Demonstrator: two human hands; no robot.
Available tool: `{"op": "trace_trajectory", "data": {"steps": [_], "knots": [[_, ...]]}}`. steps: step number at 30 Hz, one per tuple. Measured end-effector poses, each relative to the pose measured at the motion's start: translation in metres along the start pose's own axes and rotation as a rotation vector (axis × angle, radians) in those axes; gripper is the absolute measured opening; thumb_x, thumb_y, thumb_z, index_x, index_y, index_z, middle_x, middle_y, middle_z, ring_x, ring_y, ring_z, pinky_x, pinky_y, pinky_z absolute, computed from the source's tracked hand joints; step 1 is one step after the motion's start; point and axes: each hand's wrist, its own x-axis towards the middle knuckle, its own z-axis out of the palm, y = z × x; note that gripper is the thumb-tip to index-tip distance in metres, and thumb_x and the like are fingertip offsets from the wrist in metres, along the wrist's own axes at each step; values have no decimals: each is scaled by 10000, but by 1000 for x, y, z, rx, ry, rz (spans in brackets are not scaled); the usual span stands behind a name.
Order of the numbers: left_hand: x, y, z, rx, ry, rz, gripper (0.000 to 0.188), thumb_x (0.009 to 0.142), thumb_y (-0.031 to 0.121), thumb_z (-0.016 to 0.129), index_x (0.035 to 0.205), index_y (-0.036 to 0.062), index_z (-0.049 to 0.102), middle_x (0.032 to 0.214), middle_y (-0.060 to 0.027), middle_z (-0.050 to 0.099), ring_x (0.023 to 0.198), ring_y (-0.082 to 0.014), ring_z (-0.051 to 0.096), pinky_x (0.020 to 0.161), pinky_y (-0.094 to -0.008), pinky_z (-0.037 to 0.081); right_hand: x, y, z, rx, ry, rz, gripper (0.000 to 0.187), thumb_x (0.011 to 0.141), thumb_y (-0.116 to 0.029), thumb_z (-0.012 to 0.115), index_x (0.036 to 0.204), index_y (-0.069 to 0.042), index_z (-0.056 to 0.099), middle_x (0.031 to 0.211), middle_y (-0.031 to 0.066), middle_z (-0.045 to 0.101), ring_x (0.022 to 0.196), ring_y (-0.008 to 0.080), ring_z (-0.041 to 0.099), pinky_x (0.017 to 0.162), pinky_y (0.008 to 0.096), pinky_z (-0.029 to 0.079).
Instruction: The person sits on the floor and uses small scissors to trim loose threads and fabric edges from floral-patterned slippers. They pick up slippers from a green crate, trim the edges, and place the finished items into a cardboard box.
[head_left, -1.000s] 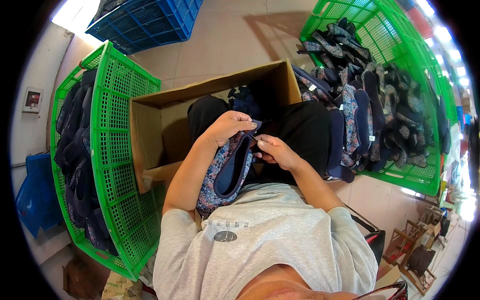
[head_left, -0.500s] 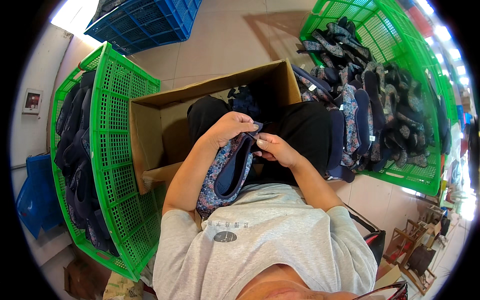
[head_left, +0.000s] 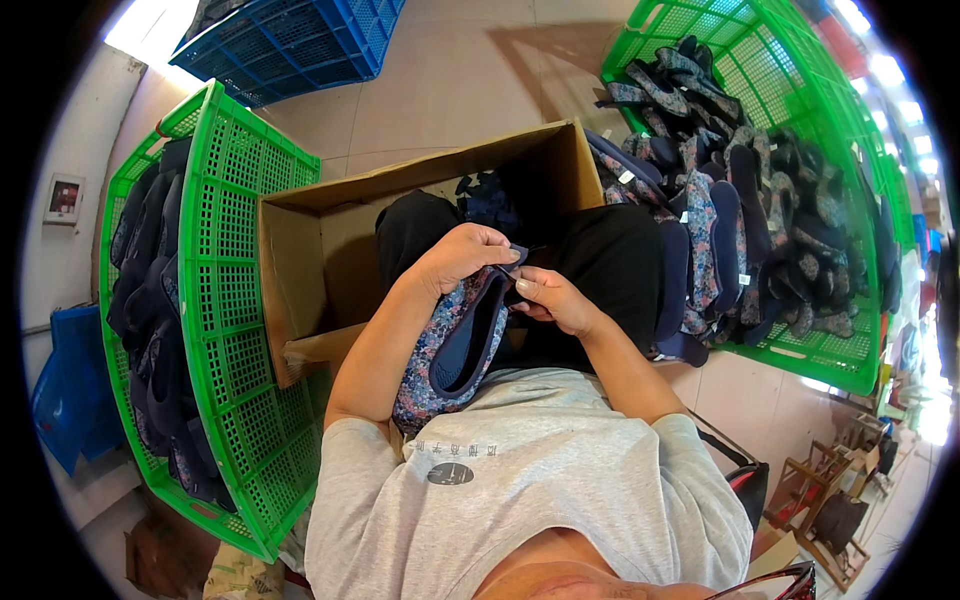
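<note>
Dark printed characters sit above an oval emblem on the grey T-shirt (head_left: 540,430), on the near side of the cardboard box (head_left: 292,265); small white tags mark floral shoes (head_left: 702,235) to the box's right. At the box's near edge, a floral slip-on shoe (head_left: 460,345) slants lengthwise, its rounded toe toward the shirt. The left hand (head_left: 458,256) pinches its heel trim; the right hand (head_left: 558,299) is narrowed beside it, gripping something too small to tell.
</note>
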Motion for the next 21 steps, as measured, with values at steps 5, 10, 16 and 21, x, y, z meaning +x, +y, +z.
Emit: {"op": "trace_trajectory", "data": {"steps": [5, 10, 16, 21], "knots": [[-3, 6, 1, 36, -11, -19, 117, 875, 103, 663, 803, 16, 696, 727, -7, 645, 644, -69, 566, 633, -213, 457, 1, -1, -2, 5, -33, 0, 292, 1003, -328, 557, 1147, -80, 613, 827, -16, 580, 574, -5, 374, 486, 131, 263], [-3, 7, 2, 25, -7, -24, 130, 870, 113, 676, 781, 20, 695, 698, -4, 634, 619, -68, 557, 615, -215, 454, 0, -4, -4, -8, -38, 18, 280, 999, -324, 567, 1139, -88, 619, 823, -23, 575, 576, -2, 377, 487, 131, 262], [-4, 7, 3, 29, -2, -25, 143, 871, 128, 689, 786, 14, 705, 678, -18, 640, 585, -76, 568, 575, -214, 458, -1, -9, -1, -49, -30, 8, 273, 996, -330, 573, 1118, -94, 632, 813, -30, 569, 587, 4, 398, 497, 134, 273], [-3, 5, 2, 40, 3, -24, 141, 871, 127, 688, 788, 15, 705, 675, -19, 639, 576, -75, 568, 563, -210, 454, 1, -2, -5, -48, 6, 17, 276, 993, -337, 578, 1104, -93, 640, 807, -29, 573, 587, 3, 410, 498, 134, 275]]}}
